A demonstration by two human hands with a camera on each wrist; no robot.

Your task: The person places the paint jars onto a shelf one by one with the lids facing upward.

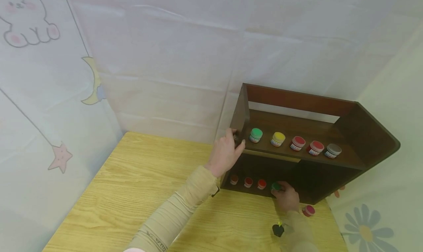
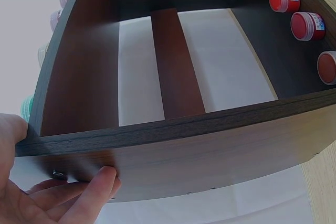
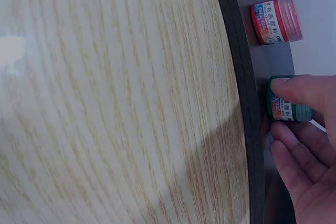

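My left hand (image 1: pixel 224 154) grips the left side panel of a dark brown wooden shelf (image 1: pixel 242 110), its thumb and fingers on either side of the panel's edge in the left wrist view. At the lower shelf, my right hand (image 1: pixel 287 198) pinches a dark green paint jar (image 3: pixel 283 109) between thumb and fingers. The jar stands at the board's front edge, beside a red paint jar (image 3: pixel 275 20). Farther left in that row are a dark red jar (image 1: pixel 248 182) and a brown jar (image 1: pixel 234 179).
Along the upper shelf stand several paint jars, among them a light green one (image 1: pixel 256 135), a yellow one (image 1: pixel 278 139) and a grey one (image 1: pixel 332 151). A magenta jar (image 1: pixel 308 210) sits on the wooden table (image 1: pixel 148 182) right of my right hand. A printed white curtain (image 1: pixel 165 61) hangs behind.
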